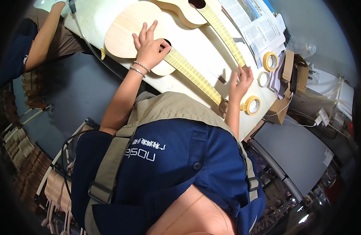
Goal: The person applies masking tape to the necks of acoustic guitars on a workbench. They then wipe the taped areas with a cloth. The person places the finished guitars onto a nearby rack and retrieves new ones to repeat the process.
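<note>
A pale, unfinished wooden ukulele (123, 29) lies on the white table before me, its fretboard (194, 76) covered in yellow masking tape. My left hand (149, 51) is over its body beside the sound hole. Thumb and index finger pinch together at the fretboard's upper end, while the other fingers spread out; anything between the fingertips is too small to make out. A second ukulele (180, 13) with a taped neck lies behind. Near that neck's end, my right hand (241, 82) is raised, fingers stretched and apart, with nothing visible in it. My right forearm passes beside the first ukulele's headstock (223, 105).
Several tape rolls lie at the table's right, including a yellow roll (252, 105) and another yellow roll (270, 61). Printed newspaper (262, 33) and a cardboard box (280, 109) are beyond. A hose (88, 45) crosses the left edge, near another person's arm (43, 43).
</note>
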The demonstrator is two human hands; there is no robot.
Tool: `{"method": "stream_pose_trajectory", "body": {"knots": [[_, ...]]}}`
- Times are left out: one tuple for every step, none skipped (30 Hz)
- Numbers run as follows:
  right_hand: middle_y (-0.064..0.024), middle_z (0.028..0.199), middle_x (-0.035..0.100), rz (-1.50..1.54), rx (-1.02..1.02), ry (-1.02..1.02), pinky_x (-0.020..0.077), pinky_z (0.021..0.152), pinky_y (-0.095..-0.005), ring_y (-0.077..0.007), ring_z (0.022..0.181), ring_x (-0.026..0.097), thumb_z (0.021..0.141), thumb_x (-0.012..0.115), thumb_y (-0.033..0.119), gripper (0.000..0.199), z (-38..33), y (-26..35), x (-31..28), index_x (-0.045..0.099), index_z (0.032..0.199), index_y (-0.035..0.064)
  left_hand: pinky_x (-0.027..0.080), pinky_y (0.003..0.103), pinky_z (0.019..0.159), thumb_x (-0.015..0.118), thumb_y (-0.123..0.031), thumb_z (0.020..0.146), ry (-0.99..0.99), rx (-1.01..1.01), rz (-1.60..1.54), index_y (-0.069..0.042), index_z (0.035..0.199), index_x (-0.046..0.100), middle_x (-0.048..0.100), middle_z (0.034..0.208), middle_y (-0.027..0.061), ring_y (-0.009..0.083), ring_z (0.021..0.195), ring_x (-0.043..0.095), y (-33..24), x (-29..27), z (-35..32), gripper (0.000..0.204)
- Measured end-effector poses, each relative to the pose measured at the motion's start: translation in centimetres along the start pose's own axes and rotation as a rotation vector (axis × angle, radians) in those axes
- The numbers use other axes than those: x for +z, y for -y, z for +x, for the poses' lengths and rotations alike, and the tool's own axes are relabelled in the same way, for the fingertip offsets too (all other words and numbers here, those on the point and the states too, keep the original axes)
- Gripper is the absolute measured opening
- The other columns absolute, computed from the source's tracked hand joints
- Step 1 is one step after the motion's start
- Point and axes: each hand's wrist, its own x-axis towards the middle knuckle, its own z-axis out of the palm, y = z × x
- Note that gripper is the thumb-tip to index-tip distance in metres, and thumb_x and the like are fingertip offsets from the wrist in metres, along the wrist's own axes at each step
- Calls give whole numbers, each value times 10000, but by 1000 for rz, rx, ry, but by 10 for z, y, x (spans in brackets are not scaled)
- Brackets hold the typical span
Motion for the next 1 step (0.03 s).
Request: {"method": "stream_pose_trajectory", "body": {"knots": [[-196,1314,378,3,-8,23,381,982,-417,-343,1201,422,834,595,123,293,-9,7,2,625,1125,104,-110,595,1028,679,-330,764,-4,7,12,-178,772,697,157,1505,77,341,1387,22,-2,1,0,153]]}}
